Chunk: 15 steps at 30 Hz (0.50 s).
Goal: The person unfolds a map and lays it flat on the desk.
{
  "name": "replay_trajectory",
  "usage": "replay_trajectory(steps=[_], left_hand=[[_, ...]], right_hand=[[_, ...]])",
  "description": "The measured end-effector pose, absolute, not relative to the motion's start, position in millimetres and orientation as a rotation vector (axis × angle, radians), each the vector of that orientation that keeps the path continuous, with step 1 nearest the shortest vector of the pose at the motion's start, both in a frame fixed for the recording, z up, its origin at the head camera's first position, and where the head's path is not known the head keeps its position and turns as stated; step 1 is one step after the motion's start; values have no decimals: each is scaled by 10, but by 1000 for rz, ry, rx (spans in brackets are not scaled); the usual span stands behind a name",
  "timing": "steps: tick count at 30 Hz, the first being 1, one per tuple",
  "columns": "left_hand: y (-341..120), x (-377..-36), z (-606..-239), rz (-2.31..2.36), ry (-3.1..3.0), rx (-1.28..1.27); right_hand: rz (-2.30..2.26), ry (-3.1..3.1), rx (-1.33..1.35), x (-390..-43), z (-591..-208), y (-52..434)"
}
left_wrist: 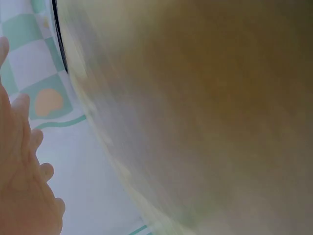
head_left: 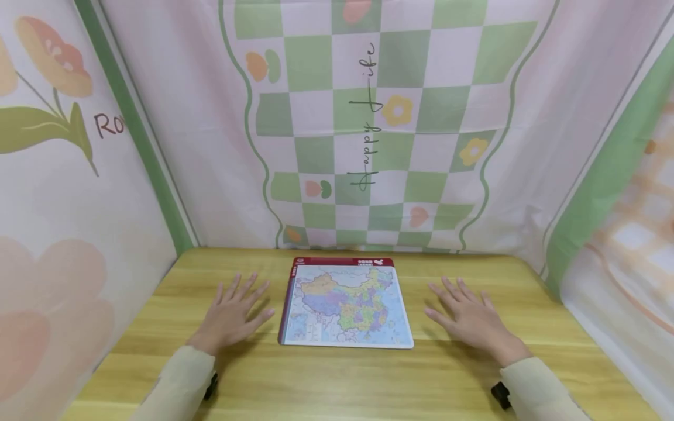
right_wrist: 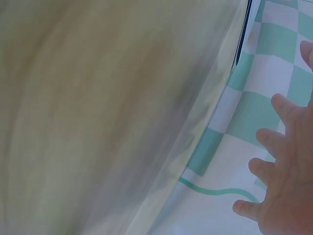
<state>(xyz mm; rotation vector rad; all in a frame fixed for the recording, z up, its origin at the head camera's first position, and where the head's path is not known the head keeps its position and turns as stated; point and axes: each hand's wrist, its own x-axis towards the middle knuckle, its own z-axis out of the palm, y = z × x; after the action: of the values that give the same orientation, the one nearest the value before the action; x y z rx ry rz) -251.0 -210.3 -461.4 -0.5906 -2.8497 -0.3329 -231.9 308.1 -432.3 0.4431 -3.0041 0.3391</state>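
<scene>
A flat map board (head_left: 344,304) with a red top strip and a coloured map of China lies on the wooden table. To its left is my left hand (head_left: 231,316), palm down with fingers spread and holding nothing. My right hand (head_left: 471,321) is spread the same way on the board's right side. Both hands are apart from the board. In the left wrist view, the left hand (left_wrist: 24,171) shows at the left edge with fingers extended. The right hand (right_wrist: 288,166) appears at the right edge of the right wrist view, fingers splayed. A thin dark edge of the board shows at the top of both wrist views.
The wooden table (head_left: 337,386) reaches back to a curtain (head_left: 400,146) with green and white checks and the words "Happy Life". Flowered fabric (head_left: 68,222) hangs along the left side, and more fabric (head_left: 621,245) along the right. Dark wrist devices (head_left: 501,396) sit at the sleeves.
</scene>
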Motion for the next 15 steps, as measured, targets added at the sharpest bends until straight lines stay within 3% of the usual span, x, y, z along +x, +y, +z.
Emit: replay_trajectory(steps=[15], left_hand=[[-1972,-2533,-4605,-331,-2881,-663]], right_hand=[[361,-3017,557,-2318,-4371,2941]])
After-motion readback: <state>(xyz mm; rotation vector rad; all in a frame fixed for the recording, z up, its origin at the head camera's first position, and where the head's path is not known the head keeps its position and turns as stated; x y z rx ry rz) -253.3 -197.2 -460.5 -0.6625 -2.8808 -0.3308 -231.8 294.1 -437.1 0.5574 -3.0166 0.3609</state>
